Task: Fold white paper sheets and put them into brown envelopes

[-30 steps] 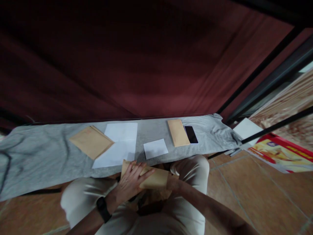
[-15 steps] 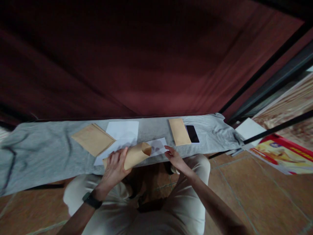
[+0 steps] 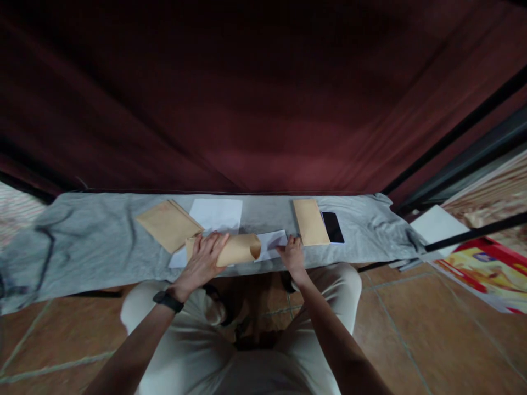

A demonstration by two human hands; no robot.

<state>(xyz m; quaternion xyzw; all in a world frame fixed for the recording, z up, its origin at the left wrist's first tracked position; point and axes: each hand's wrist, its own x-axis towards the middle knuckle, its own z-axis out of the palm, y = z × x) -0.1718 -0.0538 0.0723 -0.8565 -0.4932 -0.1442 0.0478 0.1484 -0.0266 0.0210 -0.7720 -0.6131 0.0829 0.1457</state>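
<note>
My left hand (image 3: pixel 208 253) grips a brown paper envelope (image 3: pixel 236 249) near the bench's front edge, its fingers over the top. The envelope bulges, and its mouth gapes toward the right. A folded white paper (image 3: pixel 272 244) lies flat at that mouth; whether its left end is inside cannot be made out. At the paper's right end, my right hand (image 3: pixel 292 253) has its fingers closed on the edge. Behind my left hand are more brown envelopes (image 3: pixel 168 224) in an overlapping pile, beside white sheets (image 3: pixel 217 214) partly covered by the held envelope.
Another brown envelope (image 3: pixel 312 222) lies right of my right hand, against a dark-screened phone (image 3: pixel 333 227). Grey cloth (image 3: pixel 102 241) covers the narrow bench. A dark red curtain (image 3: pixel 255 137) hangs behind. A red and yellow box (image 3: pixel 489 269) stands at the right, near a black bar.
The held envelope has turned more level, and my left hand lies flatter over it. My right hand has closed in on the paper's right end. The whole view has shifted slightly.
</note>
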